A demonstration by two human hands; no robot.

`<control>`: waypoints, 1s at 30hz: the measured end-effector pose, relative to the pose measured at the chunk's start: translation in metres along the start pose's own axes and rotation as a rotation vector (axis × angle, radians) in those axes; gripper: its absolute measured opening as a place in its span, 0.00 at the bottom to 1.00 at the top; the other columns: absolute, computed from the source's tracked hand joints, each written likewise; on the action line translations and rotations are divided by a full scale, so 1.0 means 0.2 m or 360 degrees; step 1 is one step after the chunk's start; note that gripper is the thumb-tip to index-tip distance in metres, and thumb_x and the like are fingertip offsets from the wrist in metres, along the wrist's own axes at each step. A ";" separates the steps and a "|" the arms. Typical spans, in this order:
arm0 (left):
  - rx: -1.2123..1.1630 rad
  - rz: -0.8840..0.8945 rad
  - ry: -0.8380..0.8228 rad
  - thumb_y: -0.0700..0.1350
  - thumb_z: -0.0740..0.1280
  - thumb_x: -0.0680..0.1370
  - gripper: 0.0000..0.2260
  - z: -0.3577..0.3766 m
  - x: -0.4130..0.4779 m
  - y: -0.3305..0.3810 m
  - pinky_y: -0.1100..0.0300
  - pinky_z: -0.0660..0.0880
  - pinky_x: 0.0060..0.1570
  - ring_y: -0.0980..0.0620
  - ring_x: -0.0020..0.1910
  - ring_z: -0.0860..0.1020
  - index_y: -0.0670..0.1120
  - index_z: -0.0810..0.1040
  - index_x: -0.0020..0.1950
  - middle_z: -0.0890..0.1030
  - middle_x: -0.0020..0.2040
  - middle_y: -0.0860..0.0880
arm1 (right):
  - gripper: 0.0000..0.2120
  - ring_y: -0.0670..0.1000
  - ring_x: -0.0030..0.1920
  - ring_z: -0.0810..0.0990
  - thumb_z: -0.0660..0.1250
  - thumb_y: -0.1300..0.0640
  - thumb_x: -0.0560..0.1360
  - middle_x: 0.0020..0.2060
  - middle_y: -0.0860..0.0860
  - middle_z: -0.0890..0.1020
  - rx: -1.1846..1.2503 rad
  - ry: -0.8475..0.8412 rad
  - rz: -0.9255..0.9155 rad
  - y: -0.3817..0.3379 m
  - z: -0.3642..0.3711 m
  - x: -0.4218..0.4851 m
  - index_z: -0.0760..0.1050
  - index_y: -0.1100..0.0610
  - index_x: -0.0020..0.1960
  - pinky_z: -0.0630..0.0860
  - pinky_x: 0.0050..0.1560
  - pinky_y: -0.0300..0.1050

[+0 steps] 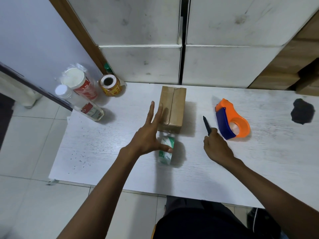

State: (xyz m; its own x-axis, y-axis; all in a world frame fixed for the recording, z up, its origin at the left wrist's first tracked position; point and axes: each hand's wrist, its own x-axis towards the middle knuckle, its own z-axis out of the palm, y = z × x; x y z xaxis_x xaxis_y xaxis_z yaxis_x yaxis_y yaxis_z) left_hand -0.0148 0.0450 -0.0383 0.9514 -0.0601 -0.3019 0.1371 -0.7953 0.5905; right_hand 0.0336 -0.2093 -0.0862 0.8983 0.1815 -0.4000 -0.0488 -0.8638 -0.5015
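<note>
A small brown cardboard box (pixel 172 107) stands in the middle of the white table (pixel 103 152), its top flaps meeting in a seam. My left hand (pixel 150 133) hovers over the box's left side with fingers spread and straight. Below that hand lies a roll of green-printed clear tape (pixel 166 152), partly hidden by my thumb. My right hand (pixel 217 147) grips a black pen (pixel 206 124), tip pointing away from me, to the right of the box. An orange and blue tape dispenser (pixel 232 119) lies just beyond my right hand.
At the table's back left stand a clear bottle with a white cap (pixel 79 102), a sleeve of cups (pixel 81 83) and a yellow label roll (pixel 110 85). A black smudge (pixel 302 112) marks the table's right. White cartons (pixel 141 40) rise behind the table. The tiled floor (pixel 25 152) lies at left.
</note>
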 end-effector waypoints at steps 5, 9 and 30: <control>-0.0299 -0.0240 0.0207 0.57 0.84 0.57 0.64 0.07 -0.12 -0.02 0.47 0.81 0.53 0.42 0.63 0.78 0.56 0.45 0.81 0.44 0.82 0.54 | 0.17 0.58 0.41 0.75 0.61 0.60 0.78 0.58 0.64 0.72 -0.0345 -0.0018 0.0091 -0.05 0.03 0.09 0.64 0.68 0.63 0.72 0.37 0.49; -0.0656 -0.0486 0.0263 0.55 0.85 0.57 0.51 0.13 -0.15 -0.04 0.58 0.81 0.45 0.48 0.50 0.82 0.51 0.62 0.73 0.70 0.70 0.49 | 0.32 0.63 0.47 0.80 0.61 0.45 0.77 0.69 0.60 0.66 -0.0444 0.0292 -0.0122 -0.20 -0.04 0.02 0.57 0.60 0.74 0.76 0.38 0.51; -0.1110 -0.0554 0.0015 0.44 0.75 0.74 0.22 0.22 -0.25 0.02 0.60 0.82 0.45 0.48 0.46 0.84 0.62 0.74 0.63 0.85 0.51 0.43 | 0.39 0.62 0.64 0.72 0.61 0.51 0.79 0.75 0.55 0.59 -0.0015 -0.0154 -0.0283 -0.58 0.03 0.21 0.37 0.50 0.78 0.76 0.59 0.58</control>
State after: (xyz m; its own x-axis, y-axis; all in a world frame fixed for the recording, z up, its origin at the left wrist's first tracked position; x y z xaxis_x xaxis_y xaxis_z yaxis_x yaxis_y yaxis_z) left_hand -0.0745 0.0188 -0.0543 0.8238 0.1308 -0.5516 0.5668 -0.2042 0.7981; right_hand 0.0740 -0.0979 -0.0489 0.8461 0.3757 -0.3780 0.1115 -0.8183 -0.5638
